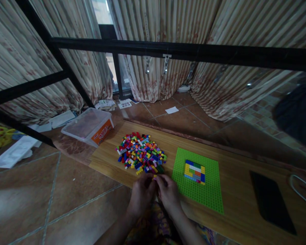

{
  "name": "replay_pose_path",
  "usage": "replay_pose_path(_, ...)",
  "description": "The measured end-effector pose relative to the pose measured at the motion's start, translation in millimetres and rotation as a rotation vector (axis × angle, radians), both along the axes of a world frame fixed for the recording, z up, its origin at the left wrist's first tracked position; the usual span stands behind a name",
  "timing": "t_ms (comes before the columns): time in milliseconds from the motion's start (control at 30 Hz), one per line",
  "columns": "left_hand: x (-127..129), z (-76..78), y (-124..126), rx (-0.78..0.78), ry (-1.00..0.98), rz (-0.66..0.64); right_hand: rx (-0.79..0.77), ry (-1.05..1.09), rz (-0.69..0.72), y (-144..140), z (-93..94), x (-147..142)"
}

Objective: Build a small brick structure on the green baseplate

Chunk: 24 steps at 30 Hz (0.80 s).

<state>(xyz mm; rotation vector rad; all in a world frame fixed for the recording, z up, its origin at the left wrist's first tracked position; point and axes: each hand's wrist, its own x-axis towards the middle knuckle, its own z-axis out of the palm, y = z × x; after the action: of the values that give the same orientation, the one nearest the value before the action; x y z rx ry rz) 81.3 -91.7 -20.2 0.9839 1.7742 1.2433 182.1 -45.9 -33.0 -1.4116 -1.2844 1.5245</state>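
At the lower middle of the frame we see our left hand (142, 194) curled, its fingertips meeting those of our right hand (168, 194) just beside it. Both sets of fingers are pinched together around a small yellow plastic brick (155, 177) that peeks out between them; how much of it each hand holds we cannot tell. The forearms run down and are cut off by the bottom edge.

In the left middle lies a clear plastic storage box with an orange label (88, 126) on the floor. Right of it, just above the hands, a heap of small multicoloured plastic bricks (141, 153) rests on the long wooden board (234, 204). Further right lies a square green studded baseplate (206, 190), bearing a small patch of blue, yellow, green and orange bricks (194, 171). At the lower right sits a flat black rectangle (271, 202), too dark to identify. A black metal frame (183, 51) crosses the upper frame before striped curtains (226, 20).
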Motion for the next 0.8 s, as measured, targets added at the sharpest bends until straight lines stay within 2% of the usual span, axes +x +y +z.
replay_pose_path(133, -5, -4.1, 1, -0.044, 0.085, 0.015, 0.061, -0.129, 0.098, 2, -2.1, -2)
replay_pose_path(367, -10, -4.0, 1, -0.043, 0.077, 0.059, 0.153, -0.288, 0.120, 3, -4.3, -2)
replay_pose_path(633, -13, -14.2, -7, -0.068, -0.178, 0.099, 0.135, -0.187, 0.108, -3, -11.6, 6)
replay_pose_path(800, -14, -11.7, -10, -0.041, -0.360, 0.141, 0.108, -0.078, 0.036, -10, -8.6, 9)
